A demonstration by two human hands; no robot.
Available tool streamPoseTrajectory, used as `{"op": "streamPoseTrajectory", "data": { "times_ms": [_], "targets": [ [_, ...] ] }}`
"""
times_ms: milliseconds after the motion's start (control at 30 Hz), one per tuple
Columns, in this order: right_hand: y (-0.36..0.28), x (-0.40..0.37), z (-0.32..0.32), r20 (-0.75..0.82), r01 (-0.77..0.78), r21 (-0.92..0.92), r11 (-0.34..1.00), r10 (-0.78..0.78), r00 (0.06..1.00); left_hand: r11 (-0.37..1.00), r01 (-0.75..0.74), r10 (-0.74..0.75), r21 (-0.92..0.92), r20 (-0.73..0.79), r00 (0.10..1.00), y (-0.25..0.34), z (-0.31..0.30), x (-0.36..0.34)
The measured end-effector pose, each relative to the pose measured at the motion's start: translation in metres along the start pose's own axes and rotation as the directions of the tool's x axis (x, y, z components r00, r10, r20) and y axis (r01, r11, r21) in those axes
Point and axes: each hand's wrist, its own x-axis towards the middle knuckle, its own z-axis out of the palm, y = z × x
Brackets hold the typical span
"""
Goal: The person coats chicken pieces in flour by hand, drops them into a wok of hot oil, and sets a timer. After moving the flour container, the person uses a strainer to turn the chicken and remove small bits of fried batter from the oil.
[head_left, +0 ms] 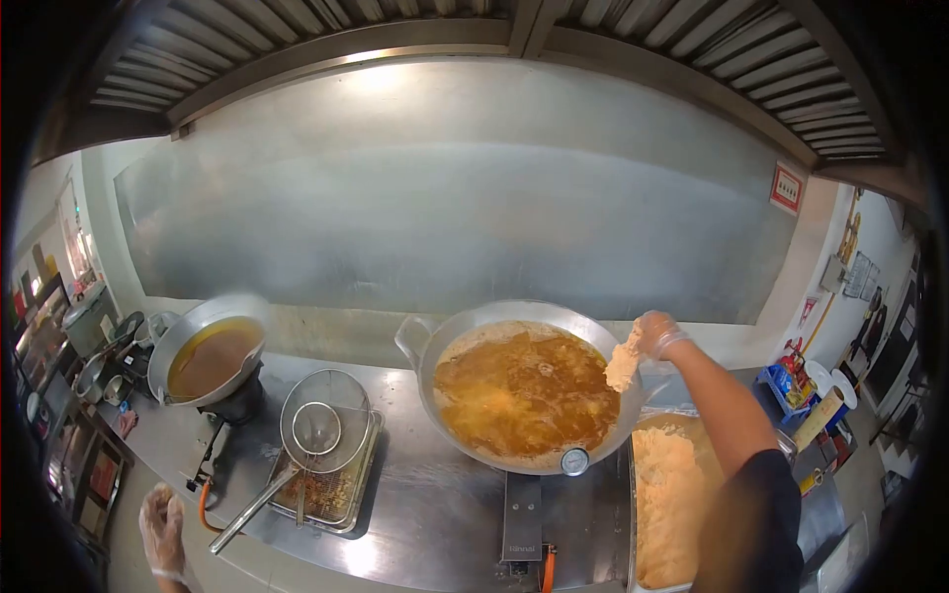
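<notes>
My right hand [656, 336], in a clear plastic glove, is closed on a breaded piece of food [623, 364]. It holds the piece over the right rim of a large wok [427, 381]. Bubbling golden oil [529, 390] fills the wok, with pale pieces frying in it. A round dial thermometer [574, 462] is at the wok's front rim. Below my right arm, a tray holds pale orange breading [667, 504], partly hidden by the arm and sleeve. My left hand [161, 529], also gloved, hangs low at the left, fingers loosely bent and nothing visible in them.
A second wok [247, 321] with darker oil stands at the left on a burner. A long-handled strainer [361, 435] and a smaller one [316, 428] rest over a crumb-strewn rack tray [348, 509]. A steel backsplash [455, 217] rises behind the counter [425, 534].
</notes>
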Motion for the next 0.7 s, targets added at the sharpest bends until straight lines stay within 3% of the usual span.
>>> {"op": "streamPoseTrajectory", "data": {
  "times_ms": [167, 233, 367, 433, 567, 700],
  "targets": [
    [-0.015, 0.050, 0.051, 0.187, -0.012, -0.177, 0.984, 0.045, 0.981, 0.963, 0.125, -0.150, -0.239, -0.092, 0.984, -0.060, -0.019, -0.029],
    [-0.010, 0.069, 0.074, 0.239, -0.049, -0.244, 0.969, 0.109, 0.965, 0.959, 0.170, -0.181, -0.225, -0.031, 0.983, -0.076, -0.026, -0.039],
    [-0.010, 0.087, 0.100, 0.313, 0.075, -0.351, 0.933, 0.041, 0.949, 0.903, 0.384, -0.381, -0.190, 0.055, 0.923, -0.048, -0.028, -0.057],
    [-0.004, 0.104, 0.128, 0.344, 0.186, -0.440, 0.879, -0.026, 0.938, 0.900, 0.400, -0.388, -0.172, 0.098, 0.916, -0.061, -0.027, -0.061],
    [-0.054, 0.114, 0.118, 0.506, 0.288, -0.361, 0.887, -0.073, 0.860, 0.890, 0.413, -0.400, -0.191, 0.104, 0.911, -0.074, -0.017, -0.075],
    [-0.089, 0.107, 0.096, 0.404, 0.196, -0.200, 0.960, -0.102, 0.909, 0.899, 0.414, -0.397, -0.142, 0.130, 0.909, -0.071, -0.010, -0.081]
  ]
}}
